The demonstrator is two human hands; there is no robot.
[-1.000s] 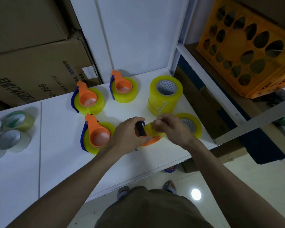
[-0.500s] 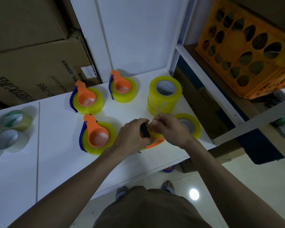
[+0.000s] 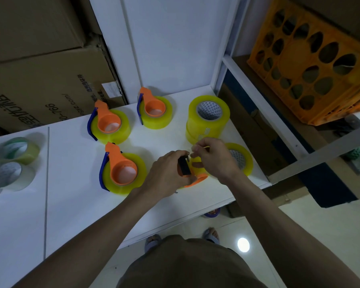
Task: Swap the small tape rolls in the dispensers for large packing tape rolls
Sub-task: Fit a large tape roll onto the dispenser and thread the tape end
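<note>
My left hand (image 3: 167, 173) grips an orange dispenser (image 3: 197, 178) with a yellow roll on it, its dark cutter end upward. My right hand (image 3: 213, 160) pinches the loose tape end just above that cutter. Three other orange-and-blue dispensers hold large yellow rolls: one near my left hand (image 3: 121, 169), one behind it (image 3: 109, 123), one at the back (image 3: 154, 110). A stack of large yellow rolls (image 3: 208, 119) stands behind my right hand, and a flat large roll (image 3: 242, 159) lies partly hidden under it.
Several small pale tape rolls (image 3: 13, 161) sit at the left of the white table (image 3: 71, 204). Cardboard boxes (image 3: 40, 80) stand behind on the left. An orange crate (image 3: 312, 59) rests on the shelf at right. The table's front edge runs just below my wrists.
My right hand has lifted the tape end slightly up and back over the cutter. My left hand keeps its grip on the dispenser, nearly still.
</note>
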